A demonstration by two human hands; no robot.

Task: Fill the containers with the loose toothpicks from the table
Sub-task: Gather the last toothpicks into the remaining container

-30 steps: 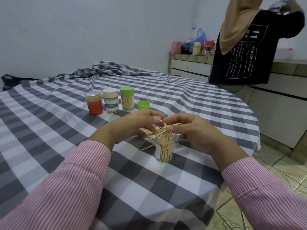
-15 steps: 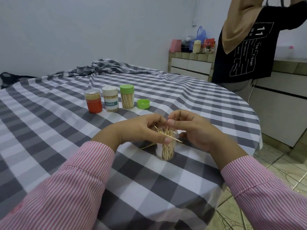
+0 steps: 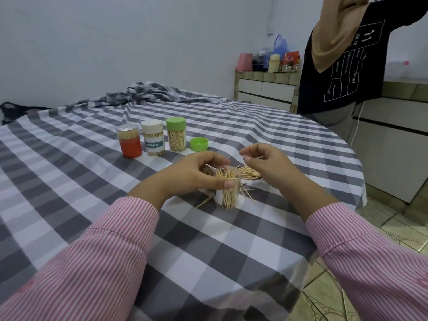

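Under left hand (image 3: 192,174): clear container (image 3: 228,188), gripped at the rim. Beside it, right hand (image 3: 266,165) hovering, loosely curled, holding nothing. Loose toothpicks (image 3: 249,173) just beneath.

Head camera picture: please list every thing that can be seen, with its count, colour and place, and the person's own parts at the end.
open container: 1, clear, partly filled with toothpicks, table front centre.
loose toothpicks: many, pale wood, a pile behind the open container, a few beside it.
closed containers: 3, orange, white and green-capped, in a row at back left.
loose cap: 1, green, right of the row.
tablecloth: 1, grey and white checked, covering the table.
standing person: 1, black shirt, far right.
cabinet: 1, white, against the wall, small items on top.
left hand: grips the open container.
right hand: above the pile, fingers curled; whether it pinches a toothpick is unclear.
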